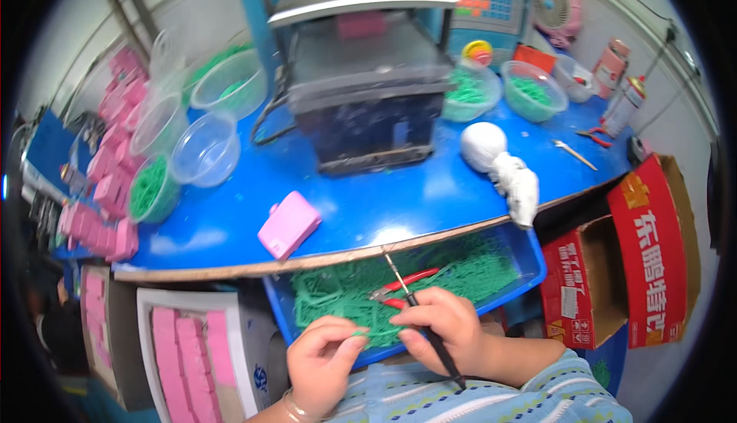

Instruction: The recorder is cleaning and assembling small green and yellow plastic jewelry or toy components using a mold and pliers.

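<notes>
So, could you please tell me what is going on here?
A person pinches a small green piece in the left hand, over a blue tray of similar green pieces. The right hand, at the piece's other side, holds a slim black-handled tool, its metal tip pointing away. Red-handled pliers lie in the tray, and a pink block rests on the blue table.

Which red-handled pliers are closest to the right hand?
The red-handled pliers in the blue tray, lying on green plastic pieces just beyond the right hand; the other pair lies farther off, on the blue benchtop at far right.
</notes>
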{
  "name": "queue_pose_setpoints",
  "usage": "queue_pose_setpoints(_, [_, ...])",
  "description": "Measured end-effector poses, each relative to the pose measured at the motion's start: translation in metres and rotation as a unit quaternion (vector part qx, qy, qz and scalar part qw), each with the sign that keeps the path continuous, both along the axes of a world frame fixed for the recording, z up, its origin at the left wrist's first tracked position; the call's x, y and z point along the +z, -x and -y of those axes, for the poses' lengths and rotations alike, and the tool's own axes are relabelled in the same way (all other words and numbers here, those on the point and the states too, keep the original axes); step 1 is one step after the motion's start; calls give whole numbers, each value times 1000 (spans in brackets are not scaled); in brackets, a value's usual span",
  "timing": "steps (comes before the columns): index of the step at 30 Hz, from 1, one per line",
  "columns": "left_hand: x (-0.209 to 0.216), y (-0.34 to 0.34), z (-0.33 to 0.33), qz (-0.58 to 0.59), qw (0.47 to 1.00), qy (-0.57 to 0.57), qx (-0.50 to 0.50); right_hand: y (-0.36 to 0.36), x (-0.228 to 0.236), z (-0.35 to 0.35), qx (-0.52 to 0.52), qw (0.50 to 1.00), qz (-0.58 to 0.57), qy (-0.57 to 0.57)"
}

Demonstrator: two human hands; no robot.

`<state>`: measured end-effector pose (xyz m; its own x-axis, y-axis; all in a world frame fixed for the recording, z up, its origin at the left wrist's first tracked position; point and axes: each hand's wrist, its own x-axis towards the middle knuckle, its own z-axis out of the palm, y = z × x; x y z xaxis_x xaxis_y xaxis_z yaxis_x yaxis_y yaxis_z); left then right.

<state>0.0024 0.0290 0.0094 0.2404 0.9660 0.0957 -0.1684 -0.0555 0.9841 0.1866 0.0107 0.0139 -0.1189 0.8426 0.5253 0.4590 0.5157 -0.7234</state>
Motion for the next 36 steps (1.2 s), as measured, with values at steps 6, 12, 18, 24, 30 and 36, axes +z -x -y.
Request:
queue_pose_setpoints(6, [2, 13, 10, -33, 989, 115, 88, -66, 12, 5, -169, 977, -17, -127])
queue_pose_setpoints(12, [-1, -3, 11, -3, 984, 168, 56, -180, 34, 1, -294, 925, -238, -25])
queue_pose_setpoints(18, [-12, -1, 10, 65, 974, 211, 48, -251, 54, 4, -221, 801, -551, 72])
queue_pose_setpoints(24, [-17, -14, 12, -28, 984, 177, 20, -310, 37, -44, -608, 773, 160, 84])
queue_pose_setpoints(30, [-9, -23, 11, -38, 984, 175, 17, -337, 14, -66, -571, 778, 240, 102])
queue_pose_setpoints(36, [-14, -22, 10, -28, 985, 164, 46, -335, 3, -58, -597, 731, 314, 100])
